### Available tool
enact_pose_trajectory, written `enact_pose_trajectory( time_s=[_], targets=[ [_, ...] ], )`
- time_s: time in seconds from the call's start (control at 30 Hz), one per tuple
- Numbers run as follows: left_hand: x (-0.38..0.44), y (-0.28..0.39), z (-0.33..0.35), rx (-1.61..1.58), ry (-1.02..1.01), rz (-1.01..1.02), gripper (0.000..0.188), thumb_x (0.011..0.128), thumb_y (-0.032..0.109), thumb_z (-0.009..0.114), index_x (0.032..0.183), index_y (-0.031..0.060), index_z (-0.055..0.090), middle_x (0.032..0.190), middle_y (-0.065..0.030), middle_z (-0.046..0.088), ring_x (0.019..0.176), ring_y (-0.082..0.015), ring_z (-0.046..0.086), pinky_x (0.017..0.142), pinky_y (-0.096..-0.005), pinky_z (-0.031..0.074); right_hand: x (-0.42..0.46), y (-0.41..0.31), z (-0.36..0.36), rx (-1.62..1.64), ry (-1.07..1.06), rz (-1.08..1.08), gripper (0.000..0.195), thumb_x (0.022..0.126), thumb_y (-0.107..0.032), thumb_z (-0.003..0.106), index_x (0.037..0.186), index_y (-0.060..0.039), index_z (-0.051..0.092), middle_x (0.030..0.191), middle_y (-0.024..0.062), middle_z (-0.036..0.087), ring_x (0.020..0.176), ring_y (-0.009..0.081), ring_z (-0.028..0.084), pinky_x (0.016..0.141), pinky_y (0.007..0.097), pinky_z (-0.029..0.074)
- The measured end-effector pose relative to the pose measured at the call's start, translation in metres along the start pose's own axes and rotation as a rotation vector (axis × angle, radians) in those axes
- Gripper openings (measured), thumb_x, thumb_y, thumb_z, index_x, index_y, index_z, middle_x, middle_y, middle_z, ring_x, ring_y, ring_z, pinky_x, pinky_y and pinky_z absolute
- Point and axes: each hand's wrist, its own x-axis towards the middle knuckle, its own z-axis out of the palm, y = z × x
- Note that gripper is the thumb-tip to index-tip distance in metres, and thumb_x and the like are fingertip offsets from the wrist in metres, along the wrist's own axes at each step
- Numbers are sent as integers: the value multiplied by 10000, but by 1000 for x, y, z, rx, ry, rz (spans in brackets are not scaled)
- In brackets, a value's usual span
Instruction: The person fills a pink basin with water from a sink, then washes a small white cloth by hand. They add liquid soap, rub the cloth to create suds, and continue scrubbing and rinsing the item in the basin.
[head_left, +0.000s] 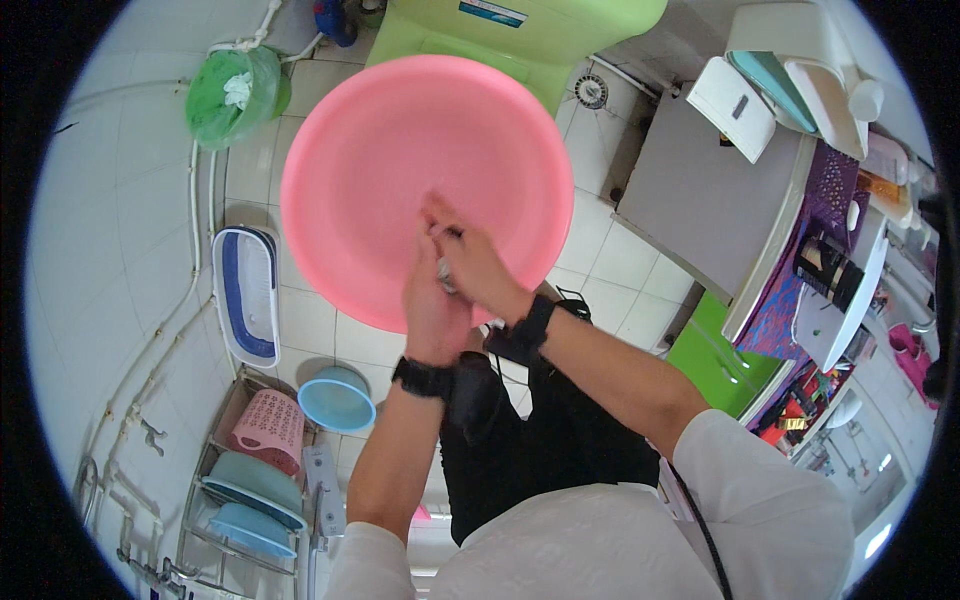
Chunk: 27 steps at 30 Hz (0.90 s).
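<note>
Over the near part of a large round pink plastic basin (360, 150), my two hands are pressed together. My left hand (435, 307) lies on the left side, palm turned inward, its fingertips blurred. Across it from the right comes my right hand (480, 262), with curled fingers. A small whitish piece, perhaps cloth (446, 276), shows between the palms; what it is cannot be made out. Both wrists wear black bands. The basin stands in front of a light green appliance or fixture (495, 56).
At the upper left hangs a green bag-lined bin (232, 101). Along the left stand a white and blue tub (247, 296), a light blue basin (337, 401) and a rack holding a pink basket (270, 427). A grey-topped cabinet (690, 195) is at the right.
</note>
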Motion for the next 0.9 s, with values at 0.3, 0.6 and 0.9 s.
enact_pose_trajectory(
  time_s=[0.3, 0.6, 0.9],
  targets=[
    [1, 0, 7, 163, -1, 241, 485, 1049, 316, 350, 1492, 121, 326, 1494, -83, 406, 1373, -222, 373, 1146, -399, 288, 13, 16, -2, -270, -126, -200, 239, 934, -70, 445, 1125, 12, 563, 1492, 197, 377, 1396, 306, 348, 1143, 386, 267],
    [-4, 9, 16, 93, -200, 335, 514, 1045, 369, 364, 1484, 104, 318, 1470, -49, 419, 1368, -190, 357, 1108, -388, 326, 8, 2, 3, -591, -189, -390, 373, 990, -173, 453, 1305, 12, 527, 1477, 209, 398, 1401, 335, 341, 1142, 350, 273],
    [-6, 9, 8, -18, -110, 186, 487, 1051, 335, 283, 1490, 127, 314, 1487, -76, 395, 1372, -230, 364, 1164, -425, 252, 10, 0, 6, -559, -209, -262, 448, 957, -145, 478, 1392, -38, 466, 1540, 203, 290, 1459, 332, 210, 1179, 405, 199]
  ],
)
